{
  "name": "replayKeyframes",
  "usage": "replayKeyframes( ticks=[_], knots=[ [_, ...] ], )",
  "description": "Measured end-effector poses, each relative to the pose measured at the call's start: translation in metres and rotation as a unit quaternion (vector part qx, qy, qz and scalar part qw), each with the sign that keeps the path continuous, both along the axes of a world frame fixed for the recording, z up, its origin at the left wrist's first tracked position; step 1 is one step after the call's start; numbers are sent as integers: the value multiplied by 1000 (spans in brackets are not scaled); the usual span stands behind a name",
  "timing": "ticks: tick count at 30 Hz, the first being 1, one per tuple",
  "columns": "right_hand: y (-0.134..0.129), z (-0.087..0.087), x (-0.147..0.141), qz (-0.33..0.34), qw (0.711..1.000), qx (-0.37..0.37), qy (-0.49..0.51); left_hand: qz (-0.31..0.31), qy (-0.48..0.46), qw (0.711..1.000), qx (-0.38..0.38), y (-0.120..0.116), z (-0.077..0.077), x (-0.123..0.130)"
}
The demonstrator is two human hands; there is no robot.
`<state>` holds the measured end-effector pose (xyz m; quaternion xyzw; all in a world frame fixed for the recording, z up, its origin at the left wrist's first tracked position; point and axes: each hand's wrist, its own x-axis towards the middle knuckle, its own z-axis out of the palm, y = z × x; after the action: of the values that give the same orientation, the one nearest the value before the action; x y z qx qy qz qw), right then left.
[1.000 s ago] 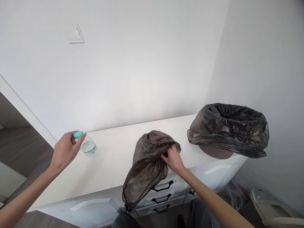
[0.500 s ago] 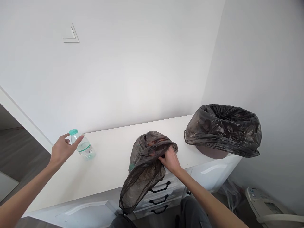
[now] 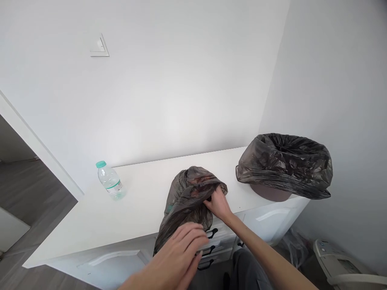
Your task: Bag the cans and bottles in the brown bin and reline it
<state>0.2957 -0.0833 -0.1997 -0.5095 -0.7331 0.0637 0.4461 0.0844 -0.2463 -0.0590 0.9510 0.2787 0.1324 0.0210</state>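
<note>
One capped bottle (image 3: 109, 179) standing free, one crumpled bag (image 3: 184, 197) in the right hand (image 3: 219, 204)

The clear bottle, with its green cap (image 3: 100, 164) on, stands upright at the left end of a white cabinet top (image 3: 136, 209), near the back wall (image 3: 181, 88); no hand touches it. That leaves the left hand (image 3: 178, 249) free. It hovers low, in front of the crumpled bag, its fingers side by side and loosely bent, the thumb apart, with nothing between them. Motion blur makes it hard to tell whether it brushes the plastic.

The right hand pinches a gathered fold of the bag, fingertips tucked under the edge. The bag is thin, dark and see-through, and droops over the cabinet's front edge; reddish and green patches show through it, their source unclear.

At the right end sits a brown bin (image 3: 270, 193) with a black liner (image 3: 287, 165) folded wide over its rim. Its inside is too dark to read.
</note>
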Motion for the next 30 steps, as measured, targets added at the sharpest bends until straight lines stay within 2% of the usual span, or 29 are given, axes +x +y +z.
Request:
replayKeyframes(
  ticks=[2,4,6,8,11,14,19,21,24,28,30],
  knots=[
    [-1,2,0,0,1000,-9,-1,86,16,996,22,13,-19,4],
    [-2,5,0,-6,1000,-24,-6,195,37,979,54,34,-35,-5],
    [-4,9,0,-15,999,-48,-17,282,66,954,80,55,-42,-19],
    [-7,14,-1,-11,997,-67,-28,334,92,932,104,72,-40,-33],
    [-12,21,-1,30,996,-76,-38,381,118,909,123,89,-31,-51],
    [-16,26,-1,57,993,-83,-56,413,131,894,114,104,-28,-62],
    [-16,29,-1,48,992,-93,-75,422,150,890,89,124,-37,-67],
    [-16,29,0,51,992,-88,-68,417,165,889,90,126,-36,-67],
    [-16,30,0,61,992,-91,-60,392,147,903,97,113,-18,-67],
    [-15,30,1,58,992,-96,-63,332,16,935,127,79,33,-75],
    [-14,29,1,54,994,-79,-59,385,-74,906,163,68,57,-94]
  ],
)
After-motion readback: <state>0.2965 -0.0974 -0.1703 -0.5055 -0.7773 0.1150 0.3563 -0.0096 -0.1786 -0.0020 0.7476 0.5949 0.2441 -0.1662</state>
